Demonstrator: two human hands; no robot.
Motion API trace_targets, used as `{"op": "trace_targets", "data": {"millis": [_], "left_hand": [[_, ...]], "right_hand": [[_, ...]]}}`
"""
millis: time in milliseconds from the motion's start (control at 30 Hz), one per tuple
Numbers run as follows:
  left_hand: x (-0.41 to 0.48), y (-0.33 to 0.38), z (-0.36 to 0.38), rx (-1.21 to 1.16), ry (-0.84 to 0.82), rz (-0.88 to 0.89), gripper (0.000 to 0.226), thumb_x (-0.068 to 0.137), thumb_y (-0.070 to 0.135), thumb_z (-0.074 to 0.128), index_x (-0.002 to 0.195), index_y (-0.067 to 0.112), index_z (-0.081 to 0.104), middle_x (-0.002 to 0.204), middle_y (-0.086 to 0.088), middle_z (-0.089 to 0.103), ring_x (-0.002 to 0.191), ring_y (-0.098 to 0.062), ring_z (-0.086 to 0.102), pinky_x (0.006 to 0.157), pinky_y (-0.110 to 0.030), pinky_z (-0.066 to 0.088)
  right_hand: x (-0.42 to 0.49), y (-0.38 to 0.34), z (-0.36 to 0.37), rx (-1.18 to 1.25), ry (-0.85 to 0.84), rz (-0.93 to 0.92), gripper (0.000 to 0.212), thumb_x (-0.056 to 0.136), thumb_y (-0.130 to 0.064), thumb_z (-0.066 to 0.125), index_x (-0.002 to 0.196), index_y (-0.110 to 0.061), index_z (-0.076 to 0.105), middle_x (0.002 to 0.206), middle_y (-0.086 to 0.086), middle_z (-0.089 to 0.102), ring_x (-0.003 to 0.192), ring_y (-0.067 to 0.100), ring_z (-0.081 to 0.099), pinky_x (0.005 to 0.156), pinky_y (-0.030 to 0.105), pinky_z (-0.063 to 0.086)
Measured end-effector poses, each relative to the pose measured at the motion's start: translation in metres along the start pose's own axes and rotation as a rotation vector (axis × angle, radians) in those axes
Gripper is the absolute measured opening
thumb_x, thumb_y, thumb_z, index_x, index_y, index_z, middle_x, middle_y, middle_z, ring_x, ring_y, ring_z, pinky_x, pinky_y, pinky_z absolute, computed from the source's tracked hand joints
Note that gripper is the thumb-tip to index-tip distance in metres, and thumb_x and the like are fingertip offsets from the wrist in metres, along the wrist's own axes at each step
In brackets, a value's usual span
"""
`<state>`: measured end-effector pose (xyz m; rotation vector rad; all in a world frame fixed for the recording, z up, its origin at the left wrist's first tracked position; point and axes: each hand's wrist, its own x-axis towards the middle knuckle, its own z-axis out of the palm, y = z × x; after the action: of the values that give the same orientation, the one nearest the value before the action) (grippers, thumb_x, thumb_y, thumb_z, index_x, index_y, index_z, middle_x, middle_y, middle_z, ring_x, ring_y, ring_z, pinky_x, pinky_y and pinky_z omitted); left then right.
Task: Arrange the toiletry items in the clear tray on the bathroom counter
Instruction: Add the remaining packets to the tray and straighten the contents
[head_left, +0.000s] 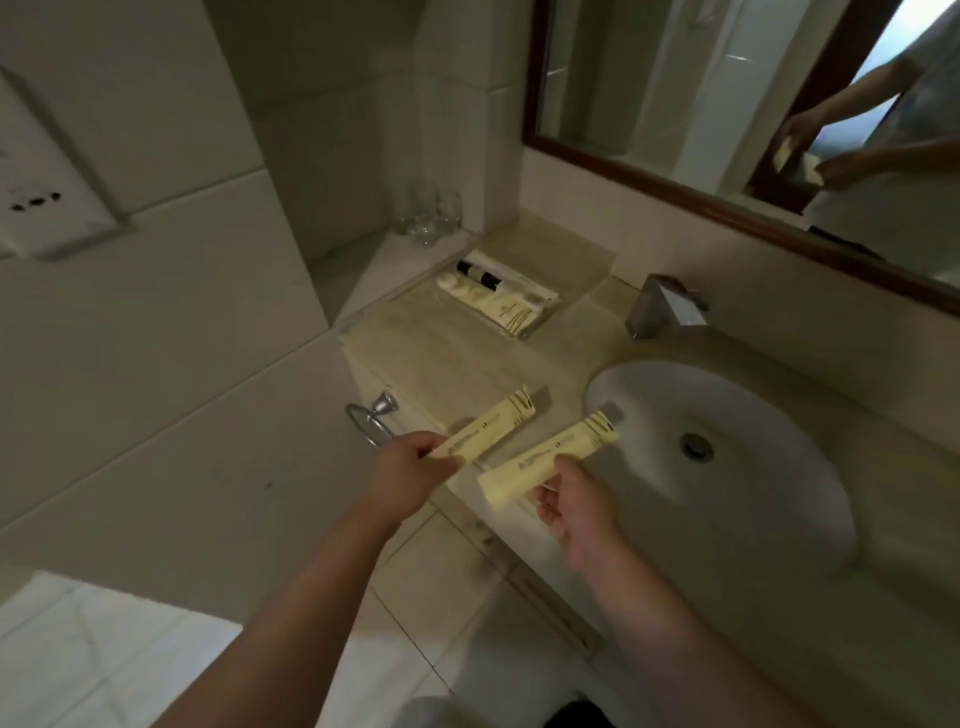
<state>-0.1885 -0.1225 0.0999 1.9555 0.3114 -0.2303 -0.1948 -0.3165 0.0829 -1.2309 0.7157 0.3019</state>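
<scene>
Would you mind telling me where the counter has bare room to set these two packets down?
The counter is bare between the clear tray, the sink and the front edge. The tray's near-left part is crowded with small bottles; its far-right part looks free.

Honestly nothing here is reading clearly. The long cream packet (491, 427) that the left hand (410, 470) is pinching is showing a line of small dark print and a tiny logo along its face, plus some darker stripe marks at the far end, but it's all blurring out. Same deal with the second cream packet (550, 461) the right hand (576, 512) is holding: a strip of print and a little emblem, not legible. Over in the clear tray (582, 270), a cream sachet (511, 312) is carrying what looks like a small crest with a word under it, probably a hotel brand, too fuzzy to make out.
</scene>
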Motion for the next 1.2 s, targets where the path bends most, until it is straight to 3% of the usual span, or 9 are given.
{"op": "trace_targets", "data": {"millis": [100,233,367,533,633,767,900,1000,1200], "left_hand": [[0.050,0.008,-0.018,0.023,0.006,0.015,0.010,0.082,0.015,0.072,0.078,0.024,0.068,0.081,-0.003,0.066,0.071,-0.015,0.057,0.062,-0.026,0.044],[0.113,0.023,-0.032,0.082,0.071,0.045,0.008,0.078,0.017,0.075,0.085,0.016,0.072,0.076,0.004,0.066,0.066,-0.008,0.057,0.060,-0.022,0.044],[0.167,0.040,-0.057,0.112,0.136,0.055,0.010,0.075,0.016,0.078,0.075,0.020,0.069,0.070,0.003,0.064,0.059,-0.010,0.055,0.054,-0.020,0.044],[0.243,0.057,-0.085,0.146,0.220,0.056,0.016,0.073,0.022,0.080,0.080,0.014,0.068,0.065,0.006,0.057,0.057,-0.010,0.050,0.050,-0.019,0.037],[0.296,0.066,-0.092,0.143,0.141,0.056,0.013,0.078,0.023,0.076,0.083,0.013,0.070,0.068,0.003,0.059,0.059,-0.013,0.052,0.052,-0.025,0.039],[0.372,0.082,-0.093,0.180,-0.068,0.094,0.012,0.085,0.022,0.065,0.085,0.010,0.068,0.073,-0.002,0.060,0.065,-0.017,0.053,0.055,-0.027,0.039],[0.428,0.098,-0.081,0.180,-0.270,0.098,0.008,0.089,0.013,0.061,0.092,0.009,0.068,0.074,0.000,0.063,0.061,-0.007,0.059,0.050,-0.014,0.044],[0.464,0.102,-0.064,0.196,-0.310,0.107,0.008,0.086,0.015,0.067,0.092,0.015,0.071,0.079,-0.007,0.066,0.069,-0.016,0.062,0.058,-0.022,0.047],[0.504,0.104,-0.035,0.278,-0.306,0.071,0.026,0.080,0.023,0.074,0.100,0.007,0.071,0.091,-0.008,0.071,0.080,-0.023,0.068,0.071,-0.033,0.055]], "right_hand": [[0.031,-0.017,0.018,0.043,0.042,-0.008,0.013,0.094,-0.013,0.053,0.091,-0.008,0.065,0.068,0.003,0.059,0.057,0.011,0.051,0.049,0.022,0.039],[0.084,-0.048,0.041,0.036,0.012,-0.032,0.010,0.092,-0.009,0.055,0.092,-0.008,0.065,0.061,0.001,0.058,0.053,0.009,0.050,0.048,0.021,0.036],[0.129,-0.078,0.071,0.025,-0.067,-0.056,0.017,0.093,-0.012,0.053,0.099,-0.004,0.067,0.070,0.005,0.068,0.060,0.012,0.058,0.052,0.024,0.041],[0.170,-0.111,0.101,0.198,0.033,0.084,0.013,0.098,-0.020,0.053,0.101,-0.012,0.062,0.090,0.008,0.068,0.073,0.014,0.063,0.065,0.026,0.051],[0.191,-0.129,0.106,0.299,0.120,0.116,0.010,0.098,-0.021,0.054,0.096,-0.014,0.061,0.091,0.008,0.068,0.078,0.017,0.064,0.073,0.029,0.053],[0.218,-0.147,0.118,0.246,0.251,0.053,0.013,0.096,-0.013,0.050,0.095,-0.010,0.063,0.080,0.008,0.066,0.071,0.018,0.060,0.066,0.031,0.048],[0.230,-0.156,0.130,0.263,0.328,0.063,0.013,0.096,-0.012,0.049,0.093,-0.009,0.061,0.082,0.011,0.065,0.071,0.019,0.061,0.061,0.030,0.048],[0.237,-0.163,0.137,0.299,0.385,0.069,0.013,0.097,-0.013,0.049,0.093,-0.008,0.061,0.080,0.010,0.065,0.067,0.016,0.060,0.061,0.028,0.048],[0.251,-0.171,0.154,0.337,0.408,0.083,0.011,0.095,-0.011,0.051,0.093,-0.008,0.061,0.078,0.010,0.066,0.060,0.014,0.059,0.051,0.022,0.048]]}}
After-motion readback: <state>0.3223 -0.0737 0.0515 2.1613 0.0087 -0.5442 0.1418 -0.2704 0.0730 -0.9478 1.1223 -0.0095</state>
